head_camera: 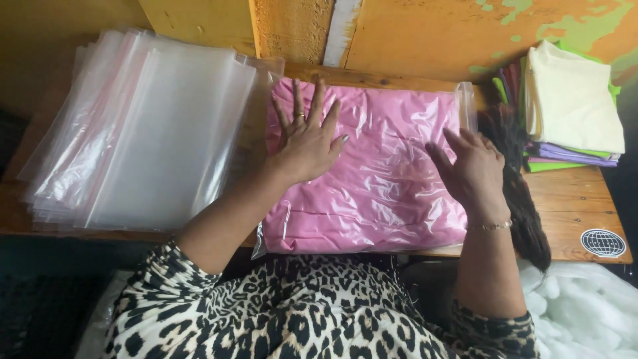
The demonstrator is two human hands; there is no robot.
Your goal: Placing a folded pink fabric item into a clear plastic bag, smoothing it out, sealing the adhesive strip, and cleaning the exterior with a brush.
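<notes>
A folded pink garment lies inside a clear plastic bag [379, 179] on the wooden table [565, 219] in front of me. My left hand [307, 136] rests flat on the bag's upper left part, fingers spread, with a ring on one finger. My right hand [470, 167] presses on the bag's right side, fingers slightly apart, a thin bracelet at the wrist. Neither hand grips anything.
A thick stack of empty clear plastic bags [139, 126] lies at the left of the table. Folded cloths in cream, purple and green [571, 106] are piled at the right. White fluffy material [585, 312] sits at the lower right, a round sticker [603, 242] on the table corner.
</notes>
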